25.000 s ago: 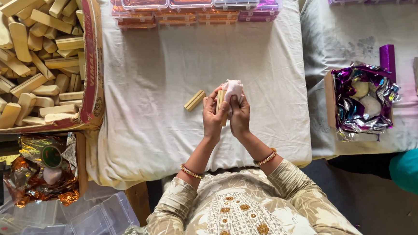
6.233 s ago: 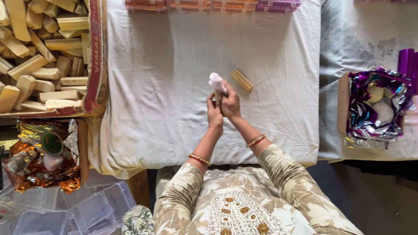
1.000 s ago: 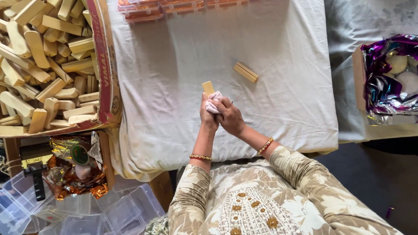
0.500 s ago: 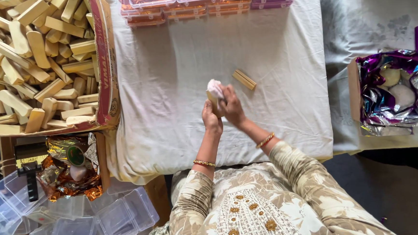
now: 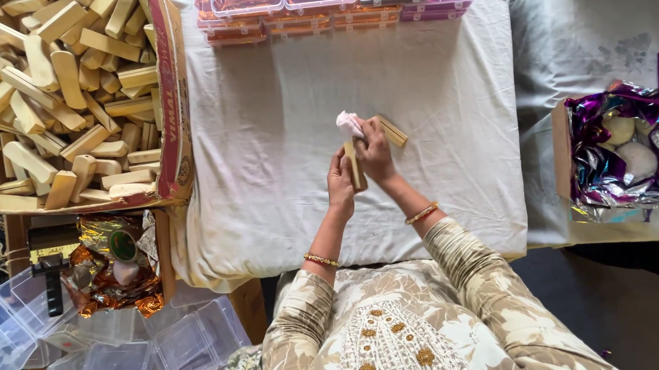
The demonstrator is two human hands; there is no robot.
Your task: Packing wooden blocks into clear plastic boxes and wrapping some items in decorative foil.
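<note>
Left hand [image 5: 340, 186] wrapped around the lower end of a small wooden block [image 5: 356, 168], fingers curled tight on it, holding it upright above the white cloth [image 5: 281, 135] of the table. Right hand [image 5: 375, 150] closed around the upper part of the same block, fingers pinching a crumpled pale pink rag [image 5: 348, 123] against the wood, apparently so the rag can rub along the face while the other hand steadies it. Both hands raised off the cloth, near the middle of the table, wrists bent inward, a bangle on each. Just beside the right hand, a second wooden block [image 5: 392, 131] lying flat on the cloth, within easy reach. To the left, a cardboard box [image 5: 174, 103] heaped with many like blocks. Along the far edge, a row of clear plastic boxes [image 5: 333, 2] with coloured rims. On the neighbouring table to the right, a carton lined with purple foil [image 5: 617, 152] holding pale round lumps.
</note>
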